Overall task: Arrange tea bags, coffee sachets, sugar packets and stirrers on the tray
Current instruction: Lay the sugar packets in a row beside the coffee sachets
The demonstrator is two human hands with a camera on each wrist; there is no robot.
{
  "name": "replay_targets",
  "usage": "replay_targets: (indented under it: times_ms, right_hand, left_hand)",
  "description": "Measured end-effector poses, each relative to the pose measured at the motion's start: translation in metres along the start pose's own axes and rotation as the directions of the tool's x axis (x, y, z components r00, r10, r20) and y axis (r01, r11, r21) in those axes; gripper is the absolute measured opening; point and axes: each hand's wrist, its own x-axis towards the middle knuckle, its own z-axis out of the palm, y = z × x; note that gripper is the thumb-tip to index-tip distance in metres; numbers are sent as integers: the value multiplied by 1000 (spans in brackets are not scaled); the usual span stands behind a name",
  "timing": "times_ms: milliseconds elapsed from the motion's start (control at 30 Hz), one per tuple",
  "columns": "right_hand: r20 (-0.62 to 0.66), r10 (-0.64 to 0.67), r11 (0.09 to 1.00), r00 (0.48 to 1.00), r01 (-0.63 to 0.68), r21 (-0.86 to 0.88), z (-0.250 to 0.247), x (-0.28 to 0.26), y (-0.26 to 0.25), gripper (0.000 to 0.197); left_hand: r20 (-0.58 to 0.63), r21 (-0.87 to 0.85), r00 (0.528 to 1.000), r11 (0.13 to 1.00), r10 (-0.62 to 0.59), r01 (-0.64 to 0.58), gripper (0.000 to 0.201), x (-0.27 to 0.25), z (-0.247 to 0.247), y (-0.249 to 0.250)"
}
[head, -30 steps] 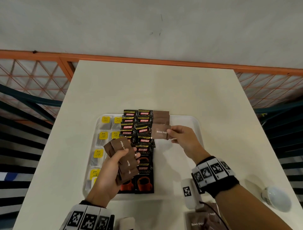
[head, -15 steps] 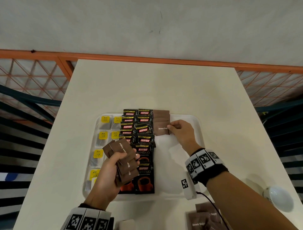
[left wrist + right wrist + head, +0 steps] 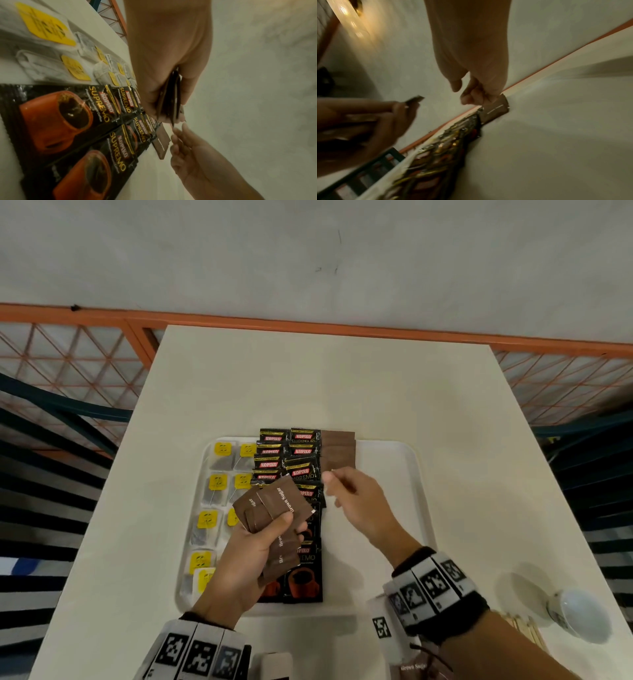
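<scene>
On the white tray [image 3: 394, 474], tea bags [image 3: 219, 484] with yellow tags fill the left columns and black coffee sachets [image 3: 301, 470] overlap in two middle columns. To their right, at the tray's far edge, lie brown sugar packets [image 3: 338, 451], overlapping. My left hand [image 3: 270, 529] grips a fan of several brown sugar packets [image 3: 277, 505] above the coffee sachets. My right hand [image 3: 342, 491] hovers just in front of the laid sugar packets [image 3: 496, 109], fingers loosely curled and holding nothing. The left wrist view shows the held packets [image 3: 173, 97] edge-on.
A white cup [image 3: 579, 614] lies at the table's near right, with wooden stirrers [image 3: 524, 631] beside my right forearm. More brown sugar packets [image 3: 414, 667] sit at the near edge. An orange railing [image 3: 308, 325] runs behind the table.
My right hand set its sugar packet down on the brown row at the tray's far end, let go, and drew back toward my left hand. The left hand kept its fan.
</scene>
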Motion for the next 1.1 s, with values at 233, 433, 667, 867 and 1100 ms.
replay_targets:
  times_ms: [233, 433, 667, 867, 1100]
  right_hand:
    - [256, -136, 954, 957, 57, 294, 8, -28, -14, 21]
    - [-33, -347, 921, 937, 348, 178, 8, -33, -10, 31]
    - [-16, -679, 720, 734, 662, -209, 12, -40, 5, 14]
    - [21, -513, 858, 858, 511, 50, 4, -41, 9, 18]
    - [320, -73, 983, 945, 14, 183, -15, -28, 3, 21]
  left_hand:
    - [-27, 2, 1000, 1000, -8, 8, 9, 0, 1, -3]
    - [-21, -103, 999, 994, -48, 46, 36, 1, -5, 1]
    - [5, -131, 1000, 991, 19, -18, 34, 0, 0, 4]
    - [-50, -51, 995, 994, 91, -93, 32, 2, -5, 1]
    - [5, 69, 997, 994, 81, -81, 27, 0, -1, 1]
